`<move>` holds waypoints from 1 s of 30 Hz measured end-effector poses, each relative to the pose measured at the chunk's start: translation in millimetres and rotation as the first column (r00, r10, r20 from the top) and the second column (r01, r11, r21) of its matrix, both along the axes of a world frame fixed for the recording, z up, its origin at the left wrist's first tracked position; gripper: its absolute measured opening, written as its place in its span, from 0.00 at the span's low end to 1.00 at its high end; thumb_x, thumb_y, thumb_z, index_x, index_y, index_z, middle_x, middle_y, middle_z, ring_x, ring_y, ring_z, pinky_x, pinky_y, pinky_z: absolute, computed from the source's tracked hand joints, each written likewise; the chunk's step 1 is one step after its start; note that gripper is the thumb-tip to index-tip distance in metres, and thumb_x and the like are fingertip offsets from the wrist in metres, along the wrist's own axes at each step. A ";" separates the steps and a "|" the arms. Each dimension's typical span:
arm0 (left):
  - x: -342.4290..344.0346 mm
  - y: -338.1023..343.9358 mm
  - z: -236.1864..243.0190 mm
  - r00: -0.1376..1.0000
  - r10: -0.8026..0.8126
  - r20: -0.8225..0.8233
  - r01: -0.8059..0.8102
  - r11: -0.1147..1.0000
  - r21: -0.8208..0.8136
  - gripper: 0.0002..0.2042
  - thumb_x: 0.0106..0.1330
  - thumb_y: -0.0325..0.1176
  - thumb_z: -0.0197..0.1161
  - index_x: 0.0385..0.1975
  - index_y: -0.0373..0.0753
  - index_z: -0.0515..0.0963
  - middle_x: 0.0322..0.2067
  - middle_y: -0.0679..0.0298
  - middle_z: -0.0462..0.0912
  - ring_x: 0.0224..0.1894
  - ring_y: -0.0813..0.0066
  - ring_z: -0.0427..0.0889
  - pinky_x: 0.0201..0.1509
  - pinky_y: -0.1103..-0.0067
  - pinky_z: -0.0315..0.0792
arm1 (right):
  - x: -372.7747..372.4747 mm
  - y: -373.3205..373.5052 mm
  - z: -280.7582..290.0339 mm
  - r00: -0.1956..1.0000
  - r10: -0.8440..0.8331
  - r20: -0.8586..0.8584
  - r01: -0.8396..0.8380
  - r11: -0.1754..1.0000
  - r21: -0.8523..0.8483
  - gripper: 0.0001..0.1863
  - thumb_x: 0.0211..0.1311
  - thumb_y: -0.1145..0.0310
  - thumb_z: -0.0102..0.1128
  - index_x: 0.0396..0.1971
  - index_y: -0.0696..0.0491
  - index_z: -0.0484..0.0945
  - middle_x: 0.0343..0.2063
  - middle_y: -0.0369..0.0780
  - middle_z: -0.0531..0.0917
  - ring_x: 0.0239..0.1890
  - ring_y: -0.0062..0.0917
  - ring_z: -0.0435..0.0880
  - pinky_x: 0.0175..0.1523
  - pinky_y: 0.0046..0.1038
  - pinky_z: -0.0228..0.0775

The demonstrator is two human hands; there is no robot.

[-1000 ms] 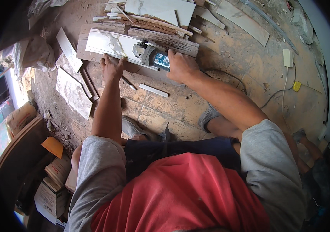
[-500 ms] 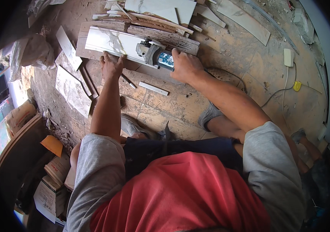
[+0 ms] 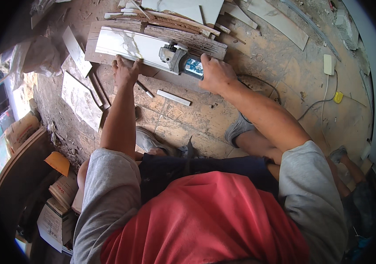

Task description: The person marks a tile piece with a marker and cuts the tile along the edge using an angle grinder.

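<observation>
My right hand [image 3: 218, 75] is closed around the blue body of an angle grinder [image 3: 182, 63]. The grinder's grey head lies over the right end of a white marble-patterned tile [image 3: 128, 43], near its edge; its disc is mostly hidden. My left hand [image 3: 125, 70] holds the near edge of that tile, thumb and fingertips spread along it. Dark lines run along the tile close to this edge. Beneath the tile are worn wooden boards [image 3: 183, 39]. On the floor just nearer lie a narrow white tile strip [image 3: 174, 97] and a pen-like stick [image 3: 145, 89].
Tile offcuts [image 3: 80, 99] lie at left, and more tiles [image 3: 280, 22] at the far side. A dark cord [image 3: 278, 94] runs right from the grinder toward a white socket box [image 3: 329, 64]. Cardboard boxes [image 3: 56, 220] stand lower left. Another person's leg [image 3: 353, 169] shows at right.
The grinder and my right hand have shifted slightly right along the tile. My left hand keeps its place at the tile's near edge.
</observation>
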State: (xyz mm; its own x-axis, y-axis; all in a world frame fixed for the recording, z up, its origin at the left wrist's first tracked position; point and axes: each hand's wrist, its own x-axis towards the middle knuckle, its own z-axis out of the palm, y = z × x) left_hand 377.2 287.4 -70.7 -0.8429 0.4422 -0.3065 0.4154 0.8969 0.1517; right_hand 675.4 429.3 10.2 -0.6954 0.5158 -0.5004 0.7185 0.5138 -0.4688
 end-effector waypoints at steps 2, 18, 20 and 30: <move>0.3 -0.8 0.4 1.000 0.002 0.003 -0.002 1.000 0.007 0.52 0.51 0.66 0.65 0.73 0.51 0.46 0.74 0.59 0.44 0.70 0.42 0.55 0.67 0.45 0.54 | 2.4 0.3 0.5 1.000 0.001 -0.002 -0.001 1.000 0.000 0.28 0.48 0.65 0.66 0.48 0.59 0.67 0.38 0.53 0.82 0.45 0.44 0.84 0.49 0.40 0.79; 9.3 5.9 13.9 0.999 0.048 0.000 -0.047 0.997 -0.061 0.52 0.50 0.66 0.66 0.73 0.54 0.47 0.74 0.63 0.46 0.70 0.45 0.55 0.68 0.48 0.54 | 21.3 -0.8 -2.4 1.000 0.002 0.004 -0.002 1.000 0.031 0.32 0.46 0.63 0.67 0.51 0.59 0.66 0.38 0.53 0.81 0.43 0.46 0.83 0.48 0.43 0.77; 13.2 8.8 15.9 0.999 0.048 0.005 -0.048 0.997 -0.057 0.52 0.51 0.66 0.66 0.73 0.54 0.47 0.74 0.63 0.46 0.70 0.45 0.55 0.68 0.48 0.53 | 25.6 0.3 -4.5 1.000 -0.007 -0.010 0.007 1.000 0.030 0.30 0.45 0.64 0.67 0.48 0.59 0.67 0.38 0.53 0.81 0.43 0.46 0.83 0.48 0.43 0.77; 0.8 -4.4 12.9 0.998 0.064 -0.002 -0.064 0.998 -0.005 0.51 0.51 0.65 0.65 0.73 0.54 0.47 0.74 0.62 0.45 0.71 0.45 0.54 0.69 0.46 0.51 | 27.5 5.3 -2.3 0.991 -0.078 -0.111 0.085 0.995 0.054 0.29 0.42 0.61 0.69 0.43 0.57 0.67 0.34 0.53 0.82 0.39 0.50 0.83 0.44 0.44 0.76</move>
State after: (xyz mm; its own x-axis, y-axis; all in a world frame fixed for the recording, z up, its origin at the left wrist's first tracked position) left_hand 378.1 283.0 -57.8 -0.8697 0.3859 -0.3076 0.3576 0.9224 0.1462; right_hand 702.8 434.6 7.9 -0.6986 0.5992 -0.3911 0.7053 0.4846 -0.5174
